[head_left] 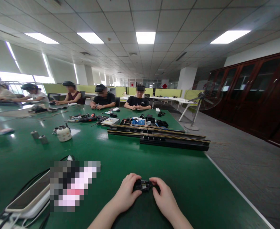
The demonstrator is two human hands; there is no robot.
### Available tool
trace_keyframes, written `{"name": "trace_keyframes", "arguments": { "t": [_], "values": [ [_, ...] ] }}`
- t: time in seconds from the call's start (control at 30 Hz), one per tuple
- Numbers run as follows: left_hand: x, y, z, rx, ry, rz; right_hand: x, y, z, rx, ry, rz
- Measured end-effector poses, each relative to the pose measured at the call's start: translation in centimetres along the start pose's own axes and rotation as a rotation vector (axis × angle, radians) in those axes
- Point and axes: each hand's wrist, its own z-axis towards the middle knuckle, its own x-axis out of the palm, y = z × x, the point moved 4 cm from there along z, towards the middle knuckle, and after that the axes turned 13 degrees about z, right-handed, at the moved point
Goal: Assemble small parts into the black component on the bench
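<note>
A small black part [142, 185] with a bit of metal in its middle sits low over the green table [120, 152], held between both my hands. My left hand [126, 192] pinches its left end with curled fingers. Its right end is gripped by my right hand [162, 197], fingers also curled. Both forearms come in from the bottom edge.
Long black trays [159, 136] with thin rods lie across the table ahead. A white pot [63, 133], two small cylinders [39, 137], a phone and cables [27, 197] are at left. Several people sit along the far side. A floor fan [203, 101] stands at right.
</note>
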Motion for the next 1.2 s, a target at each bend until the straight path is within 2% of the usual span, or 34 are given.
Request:
{"name": "trace_keyframes", "arguments": {
  "t": [1.2],
  "values": [
    [-0.31, -0.21, -0.01, -0.001, 0.023, -0.031, -0.10, 0.15, -0.19, -0.006, 0.001, 0.054]
  ]
}}
